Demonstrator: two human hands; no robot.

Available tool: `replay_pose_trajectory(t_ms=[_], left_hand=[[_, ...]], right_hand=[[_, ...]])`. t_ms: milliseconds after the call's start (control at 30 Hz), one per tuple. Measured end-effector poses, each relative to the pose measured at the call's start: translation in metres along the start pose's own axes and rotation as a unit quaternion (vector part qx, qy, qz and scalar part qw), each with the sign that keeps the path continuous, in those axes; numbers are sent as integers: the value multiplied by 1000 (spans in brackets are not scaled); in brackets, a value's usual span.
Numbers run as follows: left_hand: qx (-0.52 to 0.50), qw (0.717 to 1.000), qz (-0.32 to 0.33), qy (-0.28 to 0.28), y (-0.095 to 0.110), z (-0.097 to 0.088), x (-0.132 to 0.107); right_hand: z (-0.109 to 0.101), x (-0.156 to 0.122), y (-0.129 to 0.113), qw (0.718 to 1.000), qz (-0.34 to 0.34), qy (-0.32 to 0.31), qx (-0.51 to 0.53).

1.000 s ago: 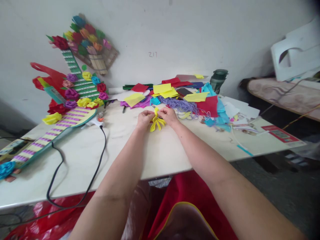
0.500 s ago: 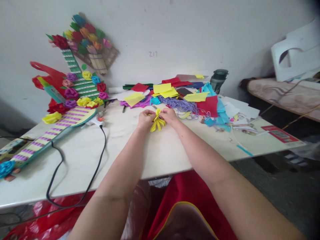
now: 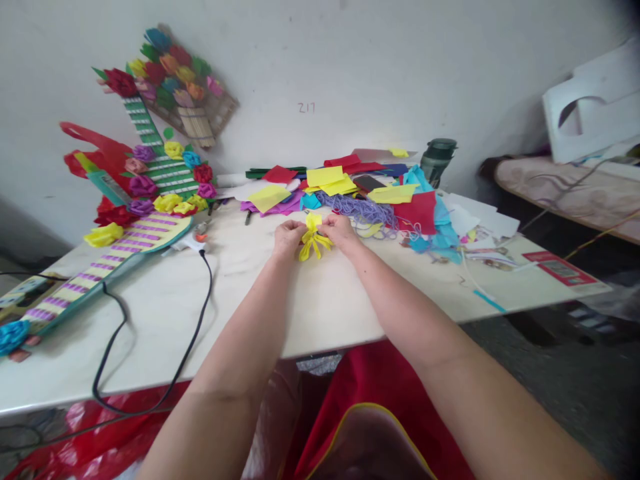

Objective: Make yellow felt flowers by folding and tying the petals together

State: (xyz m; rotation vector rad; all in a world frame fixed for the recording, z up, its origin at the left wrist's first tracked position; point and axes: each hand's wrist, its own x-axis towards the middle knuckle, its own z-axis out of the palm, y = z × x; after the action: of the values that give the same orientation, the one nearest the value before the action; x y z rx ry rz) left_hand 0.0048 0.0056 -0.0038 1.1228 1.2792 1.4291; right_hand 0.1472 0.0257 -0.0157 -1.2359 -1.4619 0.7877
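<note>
At far L of a pale desk [image 3: 335, 307], a blue paper flower [image 3: 13, 339] sits at the near end of a long yellow-and-purple striped panel [image 3: 105, 267]. Behind: a red plastic bag [image 3: 115, 157], then a green-and-white striped panel [image 3: 173, 177] w/ paper blooms [image 3: 143, 187] round it. Next, a white device [image 3: 190, 245] w/ a black cable [image 3: 207, 293] looping over the desk's front edge; the left forearm could poss. catch that loop & drag the device along.

Mid-desk, the left hand [image 3: 289, 239] pinches the L side of a yellow paper flower [image 3: 313, 233], fingertips bunched. The flower is btwn the hands, petals fanned toward the wearer; can't tell if it touches the desk. The right hand [image 3: 340, 232] pinches its R side. Main risk, prob.: uneven pulling tears or creases a thin petal, or a slack pinch lets the gathered middle spread.

Just behind the right hand, tangled purple string [image 3: 363, 210] could snag fingers if they drift back. Further R: turquoise paper [image 3: 445, 223], a dark green bottle [image 3: 437, 163] behind it, & white paper scraps [image 3: 483, 213].
</note>
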Motion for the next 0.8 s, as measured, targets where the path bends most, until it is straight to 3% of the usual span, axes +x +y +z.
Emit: replay_pose_trajectory(t_ms=[300,633,800], left_hand=[[50,998,8,-25,4,2,-5],[43,999,-20,4,4,1,-4],[19,999,-47,2,7,0,-6]], right_hand=[[1,2,0,999,-39,10,-37],[3,4,5,999,-30,1,-45],[4,6,7,995,-93,-17,-31]])
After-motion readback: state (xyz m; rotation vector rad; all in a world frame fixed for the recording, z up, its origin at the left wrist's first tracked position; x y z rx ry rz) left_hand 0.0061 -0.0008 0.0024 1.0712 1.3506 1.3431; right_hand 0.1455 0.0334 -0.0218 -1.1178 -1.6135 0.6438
